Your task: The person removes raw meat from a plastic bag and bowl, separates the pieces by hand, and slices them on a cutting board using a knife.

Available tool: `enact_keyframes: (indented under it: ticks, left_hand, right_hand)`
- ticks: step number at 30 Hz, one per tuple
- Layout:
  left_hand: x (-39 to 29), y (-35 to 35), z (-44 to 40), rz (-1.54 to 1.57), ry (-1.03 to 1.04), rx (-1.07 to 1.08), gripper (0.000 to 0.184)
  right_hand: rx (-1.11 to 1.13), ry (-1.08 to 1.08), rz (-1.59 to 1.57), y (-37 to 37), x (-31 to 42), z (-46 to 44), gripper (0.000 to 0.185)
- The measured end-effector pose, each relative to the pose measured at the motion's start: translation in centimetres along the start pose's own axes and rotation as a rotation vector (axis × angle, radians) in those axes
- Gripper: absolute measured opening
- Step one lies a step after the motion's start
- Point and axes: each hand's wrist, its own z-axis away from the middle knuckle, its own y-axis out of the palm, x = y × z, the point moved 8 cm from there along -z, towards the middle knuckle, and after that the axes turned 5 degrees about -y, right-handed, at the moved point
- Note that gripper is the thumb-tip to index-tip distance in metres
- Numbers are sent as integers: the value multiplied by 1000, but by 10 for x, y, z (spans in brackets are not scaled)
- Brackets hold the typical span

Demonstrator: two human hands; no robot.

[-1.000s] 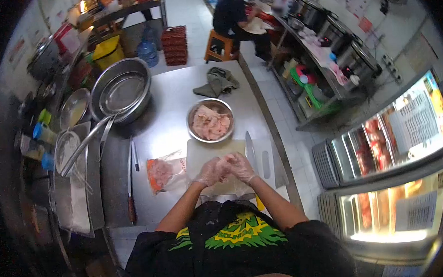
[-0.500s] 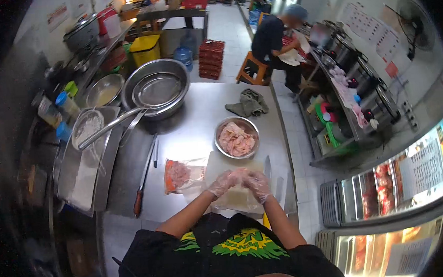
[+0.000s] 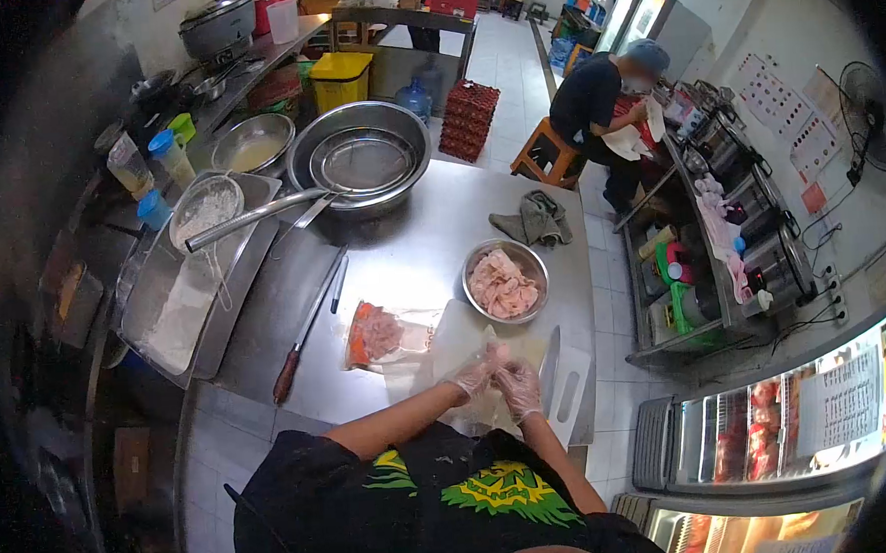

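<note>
Both of my hands wear clear plastic gloves and come together over the white cutting board (image 3: 571,398). Between their fingertips is a small pale pink piece of raw meat (image 3: 502,352), partly hidden by the fingers. My left hand (image 3: 475,377) has its fingers closed on one side of it; my right hand (image 3: 518,387) pinches the other side. A knife (image 3: 550,364) lies on the board beside my right hand. Just beyond the board stands a steel bowl (image 3: 470,300) of raw meat pieces (image 3: 505,284). Left of the board lies an opened plastic bag (image 3: 421,335) with minced-looking pink meat (image 3: 378,334).
A sharpening steel (image 3: 312,325) and a slim dark-handled tool (image 3: 339,285) lie on the left. Behind them stand a large steel basin (image 3: 412,168) with a strainer and a tray of white powder (image 3: 187,325). A grey cloth (image 3: 535,219) lies far right. A co-worker (image 3: 594,103) sits beyond.
The view has shifted, so the table things appear further right and lower. My hands stay together over the board; the right hand has turned more upright.
</note>
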Motion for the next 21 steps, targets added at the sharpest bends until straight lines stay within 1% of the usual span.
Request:
enact_keyframes:
  ticks: [1, 3, 4, 6, 7, 8, 10, 11, 12, 13, 14, 15, 16, 17, 18, 19, 20, 21]
  left_hand:
    - [5, 0, -5, -6, 26, 6, 55]
    - [12, 1, -13, -16, 62, 13, 60]
    - [15, 0, -16, -21, 69, 10, 62]
    - [21, -1, -21, -30, 77, 5, 67]
    - [25, -2, -24, -14, 76, 7, 69]
    - [30, -2, -26, 5, 72, 3, 72]
    - [49, -7, -43, 183, 40, 13, 68]
    - [59, -9, -51, 369, 9, 19, 65]
    - [63, -14, -52, 364, 5, 22, 65]
    - [63, -20, -52, 381, 21, 68, 60]
    - [61, -22, -52, 399, 37, 114, 55]
    - [56, -21, -49, 396, 32, 117, 55]
    - [50, -34, -44, 345, 14, -98, 51]
    - [49, -47, -38, 291, -4, -313, 47]
    - [52, -55, -41, 238, 30, -445, 45]
    - [38, -51, -37, 237, 26, -443, 45]
    - [12, -46, -34, 166, 143, -405, 46]
    - [-7, -37, -30, 96, 256, -366, 46]
  right_hand:
    - [-7, 0, -1, 1, 9, 1, 20]
    - [9, 91, 28, 2, 17, 3, 17]
    - [0, 90, 25, 3, 13, 3, 17]
    - [-16, -22, 51, 4, 1, -1, 13]
    - [-26, -22, 47, 2, -15, -3, 13]
    - [-42, -57, 117, -2, -33, -5, 12]
    - [-65, -89, 182, -7, -50, -7, 11]
    - [-66, -99, 249, -11, -58, -7, 11]
    - [-68, -103, 281, -10, -51, -5, 11]
    - [-71, -106, 313, -10, -43, -3, 12]
    - [-52, -91, 101, -3, -3, 0, 12]
    - [-34, -76, -111, 2, 18, 3, 13]
    - [-39, -74, -113, -2, 13, 4, 13]
    - [-39, -72, -36, -8, 4, 4, 13]
    - [-39, -69, 42, -11, -6, 3, 13]
    - [-42, -65, 42, -12, -21, 1, 13]
    - [-61, -142, 123, -13, -30, 0, 12]
    - [-73, -171, 162, -12, -27, 3, 13]
